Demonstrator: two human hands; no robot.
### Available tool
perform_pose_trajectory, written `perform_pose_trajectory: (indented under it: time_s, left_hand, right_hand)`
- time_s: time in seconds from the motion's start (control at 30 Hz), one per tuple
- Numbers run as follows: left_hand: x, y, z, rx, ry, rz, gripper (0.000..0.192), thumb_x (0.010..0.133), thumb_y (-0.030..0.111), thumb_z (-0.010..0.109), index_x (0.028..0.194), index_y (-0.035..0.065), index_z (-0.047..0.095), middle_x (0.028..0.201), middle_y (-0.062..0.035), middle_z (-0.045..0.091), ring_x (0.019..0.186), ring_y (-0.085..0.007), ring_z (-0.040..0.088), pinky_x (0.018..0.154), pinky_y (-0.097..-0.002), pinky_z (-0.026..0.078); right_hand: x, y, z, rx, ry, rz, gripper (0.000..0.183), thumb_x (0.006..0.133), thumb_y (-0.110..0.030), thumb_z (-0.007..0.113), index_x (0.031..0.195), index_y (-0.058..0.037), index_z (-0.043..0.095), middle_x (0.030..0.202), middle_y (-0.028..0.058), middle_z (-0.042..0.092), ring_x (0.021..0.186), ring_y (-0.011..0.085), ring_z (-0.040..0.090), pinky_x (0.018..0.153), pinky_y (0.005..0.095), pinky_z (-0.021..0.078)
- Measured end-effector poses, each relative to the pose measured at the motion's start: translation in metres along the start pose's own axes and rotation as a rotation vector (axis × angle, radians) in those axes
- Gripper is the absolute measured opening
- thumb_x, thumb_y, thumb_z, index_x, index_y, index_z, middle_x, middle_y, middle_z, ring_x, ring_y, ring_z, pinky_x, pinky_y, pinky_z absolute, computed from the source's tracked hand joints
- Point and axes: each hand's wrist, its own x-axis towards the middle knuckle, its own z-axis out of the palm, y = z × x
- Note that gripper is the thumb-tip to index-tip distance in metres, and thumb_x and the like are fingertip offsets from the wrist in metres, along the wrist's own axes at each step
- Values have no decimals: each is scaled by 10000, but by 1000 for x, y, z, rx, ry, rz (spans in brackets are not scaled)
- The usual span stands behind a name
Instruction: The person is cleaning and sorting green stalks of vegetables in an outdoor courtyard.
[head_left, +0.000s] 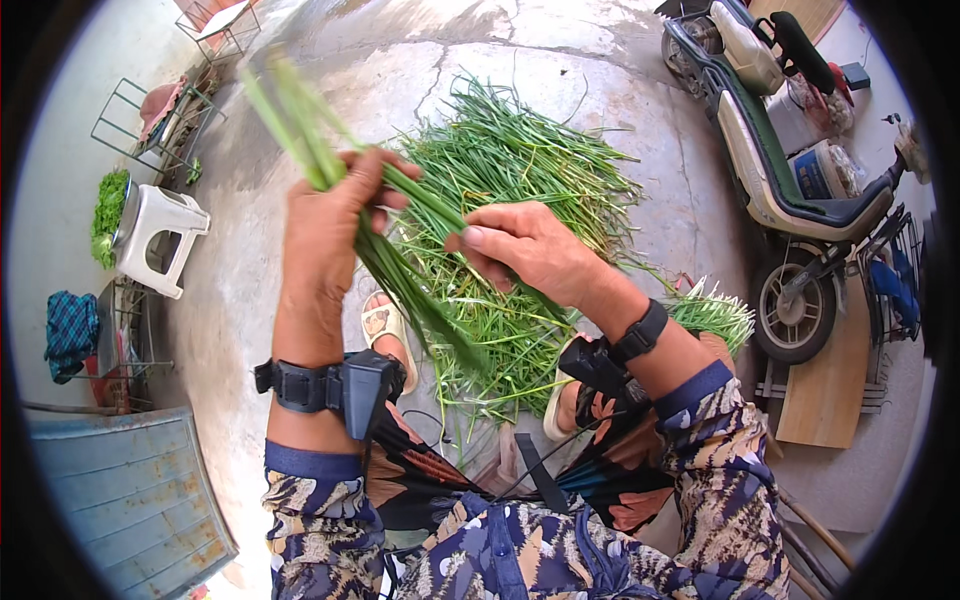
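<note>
My left hand (345, 199) grips a bunch of long, flat green garlic chives (397, 274) above the floor. Their pale, motion-blurred ends point up to the left, and the leaves hang down to the right. Thumb and fingers of my right hand (532, 244) pinch some leaves that stretch across from the left hand. Below both hands lies a large heap of chives (517, 157) on the concrete. Looser, tangled leaves and stems (495, 352) spread between my slippered feet. Beside my right leg is a bundle with its white stem ends (716, 311) facing outward.
An electric scooter (787, 172) stands at the right, with a wooden board (825, 375) near its front wheel. At the left are a white plastic stool (161, 236), a basin of leafy greens (111, 217) and a metal-framed chair (161, 124). A rusty blue metal panel (131, 487) occupies the lower left.
</note>
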Motion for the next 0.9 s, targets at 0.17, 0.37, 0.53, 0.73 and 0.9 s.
perform_pose_trajectory:
  time_s: [0.17, 0.37, 0.53, 0.73, 0.9]
  left_hand:
    - [13, -4, -70, -230, 337, 87, 214, 903, 216, 614, 941, 6, 608, 888, -145, 681, 653, -106, 568, 528, -211, 428]
    - [-1, -3, -129, -278, 449, 104, 227, 900, 230, 616, 964, 15, 584, 924, -124, 661, 663, -107, 531, 530, -232, 419]
    - [-3, -9, -137, -301, 562, 204, 209, 913, 223, 603, 945, 17, 596, 890, -126, 670, 680, -122, 529, 545, -237, 399]
    - [-19, 10, -134, -195, 601, 131, 222, 931, 239, 568, 929, 18, 583, 951, -155, 656, 828, -232, 616, 754, -350, 492]
    - [-28, 8, -118, -170, 528, 49, 251, 936, 259, 559, 990, 15, 540, 913, -144, 630, 890, -256, 630, 799, -404, 538]
  right_hand:
    - [-16, 40, -35, -311, 95, -30, 217, 908, -140, 510, 877, 11, 662, 576, -7, 494, 522, 81, 435, 487, 250, 359]
    - [-28, 79, -41, -412, 190, -9, 196, 901, -119, 528, 825, 2, 663, 550, -13, 488, 523, 78, 437, 479, 247, 354]
    - [2, 128, -54, 807, 673, 6, 176, 910, -138, 549, 856, -4, 649, 654, -10, 562, 524, 47, 449, 440, 186, 314]
    - [35, 240, -12, -661, 172, 352, 435, 694, -86, 717, 1126, -73, 661, 1073, 187, 655, 862, 307, 674, 782, 349, 536]
    - [63, 319, 24, -933, 509, 359, 207, 706, -133, 712, 888, -43, 671, 932, 193, 621, 862, 361, 628, 760, 431, 518]
